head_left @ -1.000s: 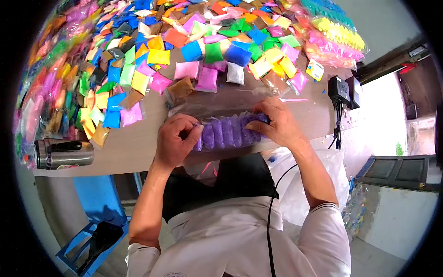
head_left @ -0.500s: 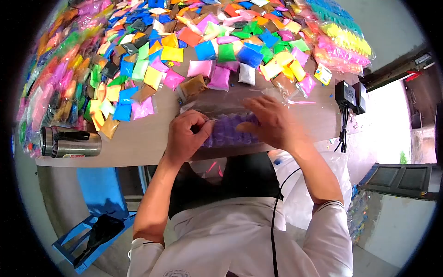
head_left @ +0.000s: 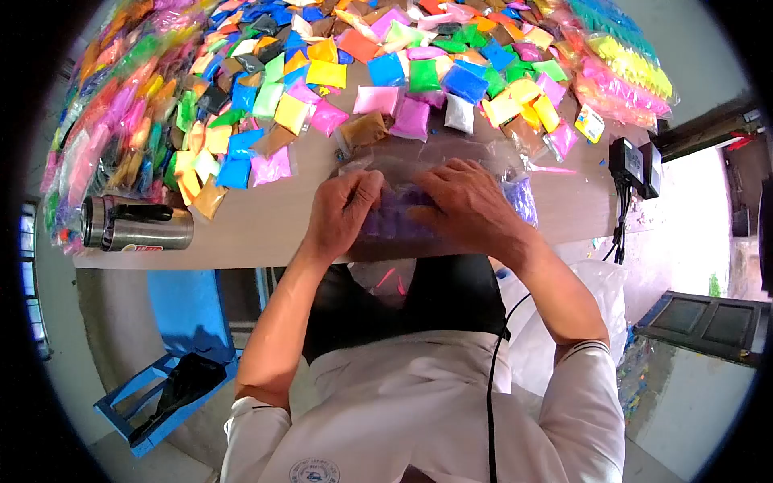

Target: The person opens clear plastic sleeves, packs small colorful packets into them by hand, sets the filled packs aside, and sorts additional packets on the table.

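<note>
Showing between the curled hands (head_left: pixel 346 209), purple packets (head_left: pixel 392 216), partly covered by the right, grip unclear.

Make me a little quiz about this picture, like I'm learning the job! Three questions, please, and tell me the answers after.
1. What colour are the packets between the left hand and the right hand?
A) green
B) purple
C) orange

2. True or false: the metal mug is on the left hand's side of the table.

3. Fill the gap with "metal mug" or "black boxes": the right hand is nearer to the ____.

Key:
1. B, purple.
2. True.
3. Black boxes; they sit at the table's right end.
</note>
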{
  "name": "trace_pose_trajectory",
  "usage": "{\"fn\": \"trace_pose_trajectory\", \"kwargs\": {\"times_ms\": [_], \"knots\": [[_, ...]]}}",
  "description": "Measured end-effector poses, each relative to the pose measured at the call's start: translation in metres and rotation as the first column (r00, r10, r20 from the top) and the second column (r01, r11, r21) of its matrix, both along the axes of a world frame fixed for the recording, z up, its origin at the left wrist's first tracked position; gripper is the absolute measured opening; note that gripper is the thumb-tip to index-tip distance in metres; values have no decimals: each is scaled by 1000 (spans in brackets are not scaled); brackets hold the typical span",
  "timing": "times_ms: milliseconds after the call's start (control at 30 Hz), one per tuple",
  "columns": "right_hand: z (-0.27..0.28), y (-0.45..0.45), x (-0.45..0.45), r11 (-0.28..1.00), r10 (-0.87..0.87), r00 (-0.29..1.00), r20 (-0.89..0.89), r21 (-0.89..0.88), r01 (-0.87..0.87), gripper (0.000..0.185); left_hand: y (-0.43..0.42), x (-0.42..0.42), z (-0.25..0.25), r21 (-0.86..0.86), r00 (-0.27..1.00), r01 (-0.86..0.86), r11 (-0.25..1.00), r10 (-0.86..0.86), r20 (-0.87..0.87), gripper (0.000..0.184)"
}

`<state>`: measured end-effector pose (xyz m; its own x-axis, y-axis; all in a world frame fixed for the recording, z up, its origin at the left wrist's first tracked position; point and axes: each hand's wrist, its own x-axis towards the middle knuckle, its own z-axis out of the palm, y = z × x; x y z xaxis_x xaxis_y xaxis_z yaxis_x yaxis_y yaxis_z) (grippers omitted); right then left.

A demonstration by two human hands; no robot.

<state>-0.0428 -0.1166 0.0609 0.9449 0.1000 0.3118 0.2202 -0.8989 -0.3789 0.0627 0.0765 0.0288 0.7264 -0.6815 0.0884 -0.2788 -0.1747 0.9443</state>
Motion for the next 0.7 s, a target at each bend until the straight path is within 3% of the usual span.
{"fn": "trace_pose_trajectory", "kwargs": {"times_ms": [133,200,233,300,333,400,500,633,700], "knots": [[0,5,6,1000,11,994,-107,14,-10,29,4,6,-4,-156,999,-14,988,19,32,40],[-2,5,5,999,26,993,-117,38,-21,28,8,9,-4,-289,992,-107,951,81,-101,36],[-3,5,5,999,27,993,-117,40,-22,28,10,9,-1,-286,992,-108,952,82,-101,36],[-5,5,5,1000,10,993,-115,12,-9,26,12,8,6,-73,986,-149,986,142,-92,30],[-5,7,4,1000,10,994,-113,13,-9,26,11,6,6,-72,986,-148,986,142,-90,30],[-5,12,1,999,-39,999,-19,-13,39,24,3,-3,6,-21,974,-93,995,95,204,24],[-8,11,2,1000,-11,1000,4,9,11,22,-8,-15,15,7,940,-83,997,76,332,20],[-19,8,7,1000,19,999,31,15,-20,19,-14,-21,6,-6,918,-147,989,139,370,22],[-19,8,6,999,28,1000,-9,20,-28,17,-17,-24,-5,-28,816,-237,971,215,537,28]]}}
